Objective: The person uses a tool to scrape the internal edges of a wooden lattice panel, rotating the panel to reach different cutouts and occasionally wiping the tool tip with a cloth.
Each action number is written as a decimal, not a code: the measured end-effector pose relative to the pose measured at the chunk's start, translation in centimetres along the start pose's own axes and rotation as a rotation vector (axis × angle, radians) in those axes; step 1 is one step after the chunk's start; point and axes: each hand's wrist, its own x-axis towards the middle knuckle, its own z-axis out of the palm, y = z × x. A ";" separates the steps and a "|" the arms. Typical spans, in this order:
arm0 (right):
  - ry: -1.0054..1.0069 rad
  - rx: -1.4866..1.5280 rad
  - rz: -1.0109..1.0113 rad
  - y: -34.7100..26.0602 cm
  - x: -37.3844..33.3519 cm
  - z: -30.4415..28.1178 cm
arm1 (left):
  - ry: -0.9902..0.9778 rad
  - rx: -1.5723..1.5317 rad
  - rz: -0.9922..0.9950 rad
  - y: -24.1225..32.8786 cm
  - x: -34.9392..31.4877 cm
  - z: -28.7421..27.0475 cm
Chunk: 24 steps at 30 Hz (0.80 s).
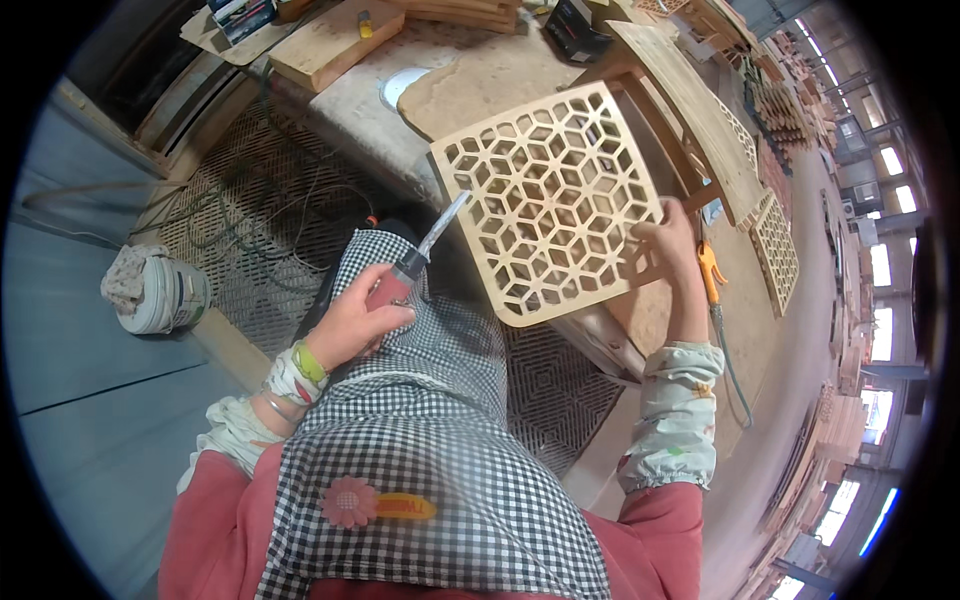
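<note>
The wooden lattice panel (550, 205) stands tilted on the person's lap against the workbench (480, 85), its cut-outs looking clean as far as can be seen. The right hand (668, 245) grips its right edge. The left hand (355, 325) is closed around a red-handled file (420, 258), tip at the panel's left edge, so work there seems unfinished.

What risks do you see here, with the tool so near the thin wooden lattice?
1. The lattice panel has thin ribs. The metal tip of the red-handled tool, held in the left hand, touches its left edge and might chip or snap a rib.
2. Only the right hand steadies the panel, at its right edge, so it may twist or slip.
3. The tool works above the person's checked apron; a slip could reach the lap.
</note>
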 end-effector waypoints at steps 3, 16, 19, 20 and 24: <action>0.107 -0.178 -0.178 -9.0 -3.5 -2.2 | 0.014 0.017 0.034 -0.4 0.0 -0.8; 0.362 -0.579 -0.746 -22.3 -11.8 -1.1 | 0.022 0.282 0.270 -0.8 -1.8 -5.7; 0.415 -0.630 -0.740 -22.5 -12.1 -0.6 | 0.012 0.258 0.260 -1.7 -1.8 -6.7; 0.402 -0.645 -0.727 -22.7 -12.1 -0.4 | 0.003 0.254 0.256 -1.9 -1.6 -6.9; 0.338 -0.620 -0.687 -22.4 -12.0 0.2 | -0.019 0.262 0.258 -2.6 -0.7 -6.9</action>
